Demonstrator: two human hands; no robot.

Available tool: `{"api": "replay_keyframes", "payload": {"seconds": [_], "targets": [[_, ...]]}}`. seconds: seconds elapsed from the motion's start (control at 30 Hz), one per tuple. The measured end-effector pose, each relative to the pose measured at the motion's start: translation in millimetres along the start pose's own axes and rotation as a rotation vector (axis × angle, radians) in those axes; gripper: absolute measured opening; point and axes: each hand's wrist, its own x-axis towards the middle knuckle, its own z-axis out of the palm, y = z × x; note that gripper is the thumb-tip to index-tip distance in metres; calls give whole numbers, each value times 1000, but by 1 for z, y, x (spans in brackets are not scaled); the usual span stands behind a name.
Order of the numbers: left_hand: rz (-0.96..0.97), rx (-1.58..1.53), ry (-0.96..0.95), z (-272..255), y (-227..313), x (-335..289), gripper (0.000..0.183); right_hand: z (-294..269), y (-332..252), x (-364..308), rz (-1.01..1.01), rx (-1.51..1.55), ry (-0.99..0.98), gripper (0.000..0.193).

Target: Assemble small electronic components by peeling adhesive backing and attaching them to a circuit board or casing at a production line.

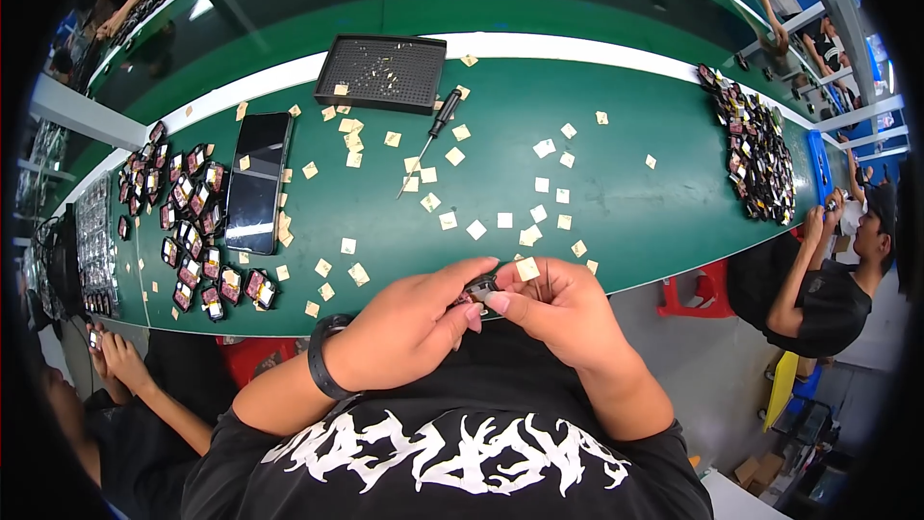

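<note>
At the table's near edge, my left hand [409, 323], wearing a black wristband [322, 358], is closed around a small black electronic device [478, 290] with a reddish part. My right hand [566, 313] meets it from the other side, its thumb pressed against the device. A small cream square of paper [526, 270] lies at the right index finger; whether it is stuck there or pinched I cannot tell. Much of the device is hidden by my fingers. Several similar cream squares [476, 229] are scattered on the green table [635, 193] just beyond my hands.
A phone [258, 183] lies left of centre beside a heap of small black devices [188, 193]. Farther off are a screwdriver [443, 116] and a black tray [332, 67] with tiny bits. Another device pile [756, 149] covers the right end. People sit on both sides, one at right [828, 299].
</note>
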Motion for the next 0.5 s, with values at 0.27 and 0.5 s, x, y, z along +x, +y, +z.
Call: {"api": "replay_keyframes", "payload": {"seconds": [0.27,0.5], "targets": [[-36,-50,-62,-8,7,0,42,0,8,-6,-108,-247,-38,14],[-333,-452,-111,-19,26,-4,52,7,-5,-11,-243,-288,49,16]]}}
